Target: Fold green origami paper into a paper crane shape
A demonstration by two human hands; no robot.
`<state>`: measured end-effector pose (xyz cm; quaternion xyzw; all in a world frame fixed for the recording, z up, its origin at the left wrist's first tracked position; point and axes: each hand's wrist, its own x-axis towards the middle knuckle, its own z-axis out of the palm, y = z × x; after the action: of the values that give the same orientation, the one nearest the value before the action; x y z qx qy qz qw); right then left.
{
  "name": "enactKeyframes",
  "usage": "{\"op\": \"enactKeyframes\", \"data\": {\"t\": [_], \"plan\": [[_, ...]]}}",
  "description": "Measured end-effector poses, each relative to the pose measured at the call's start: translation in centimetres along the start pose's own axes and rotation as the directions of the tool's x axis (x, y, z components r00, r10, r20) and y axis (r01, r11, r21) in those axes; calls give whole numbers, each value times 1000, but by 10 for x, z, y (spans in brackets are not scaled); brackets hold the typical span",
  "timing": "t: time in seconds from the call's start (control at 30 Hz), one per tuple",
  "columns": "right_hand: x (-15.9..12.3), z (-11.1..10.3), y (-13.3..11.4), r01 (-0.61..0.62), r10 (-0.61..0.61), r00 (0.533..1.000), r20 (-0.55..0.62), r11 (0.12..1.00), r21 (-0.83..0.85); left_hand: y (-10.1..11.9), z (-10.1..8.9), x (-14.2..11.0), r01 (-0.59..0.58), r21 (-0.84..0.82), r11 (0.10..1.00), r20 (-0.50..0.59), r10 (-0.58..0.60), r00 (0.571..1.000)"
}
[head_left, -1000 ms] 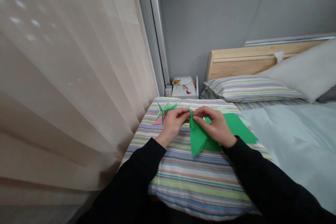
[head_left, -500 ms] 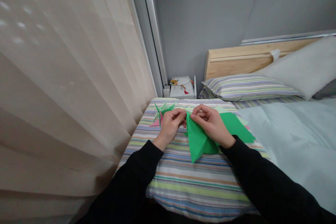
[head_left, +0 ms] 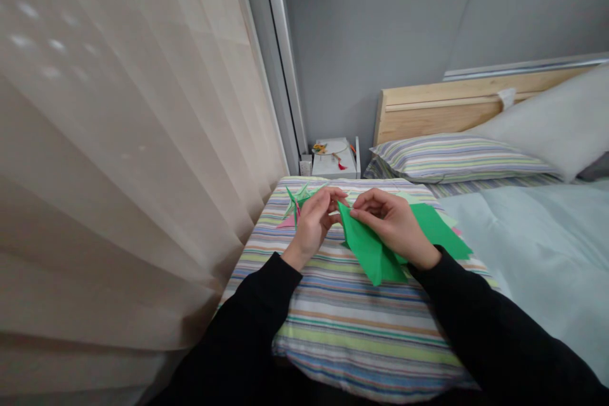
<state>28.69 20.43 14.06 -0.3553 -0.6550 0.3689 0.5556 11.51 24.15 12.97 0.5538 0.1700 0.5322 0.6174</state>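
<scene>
Logging the view remotely, I recorded the green paper [head_left: 368,250] on the striped quilt [head_left: 352,330], its long axis slanting toward me from the right hand [head_left: 394,222], the nearer hand, whose fingers [head_left: 364,202] were clamped on it; the left hand's [head_left: 314,225] contact was indeterminate.

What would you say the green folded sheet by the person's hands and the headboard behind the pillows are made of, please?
The green folded sheet looks like thin matte paper: it holds sharp creases and pointed corners and shows no shine. The headboard looks like pale wood, judging by its light tone and faint grain; any clear finish is hard to tell from here.
</scene>
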Motion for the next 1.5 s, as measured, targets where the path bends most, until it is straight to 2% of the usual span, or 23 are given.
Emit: {"op": "enactKeyframes", "data": {"t": [0.13,0.3,0.47,0.6,0.7,0.77,0.93,1.0,1.07,1.13,1.2,1.27,1.33,1.43,1.5], "plan": [[4,-9,1,75,-80,996,-35,990,-122,2,-3,-2,-59,88,994,114,48,992],[7,-17,-2,57,-49,997,53,985,-162,8,-2,-3,-40,319,947,202,-27,979],[5,-25,-12,56,-27,991,135,975,-216,9,-1,0,9,372,928,113,-55,992],[1,-35,-27,70,19,961,275,948,-310,4,-6,3,-44,435,899,18,40,999],[-1,-40,-34,62,120,924,362,889,-453,1,-9,3,-121,507,853,-10,146,989],[-2,-40,-36,83,150,919,365,830,-551,0,-11,3,-168,529,832,-8,203,979],[-6,-33,-30,216,20,953,303,659,-721,1,-12,1,-263,661,703,35,321,946],[-8,-27,-26,231,-28,963,267,595,-770,1,-11,0,-280,709,647,56,344,937],[-8,-21,-22,234,-69,969,238,570,-788,1,-10,-1,-286,729,622,70,347,935],[-6,-18,-19,223,-94,973,209,603,-766,2,-8,0,-267,702,660,53,325,944],[-2,-21,-19,190,-85,979,187,716,-672,2,-7,2,-214,615,759,-11,280,960],[1,-26,-20,133,-50,983,177,861,-491,4,-6,4,-149,493,857,-94,223,970],[3,-32,-20,69,-20,987,161,950,-306,6,-6,7,-100,395,913,-150,172,974],[5,-35,-16,31,-1,989,149,979,-199,6,-6,9,-52,320,946,-165,110,980],[6,-34,-11,28,7,982,189,983,-180,6,-7,10,-34,298,954,-148,81,986]]}}
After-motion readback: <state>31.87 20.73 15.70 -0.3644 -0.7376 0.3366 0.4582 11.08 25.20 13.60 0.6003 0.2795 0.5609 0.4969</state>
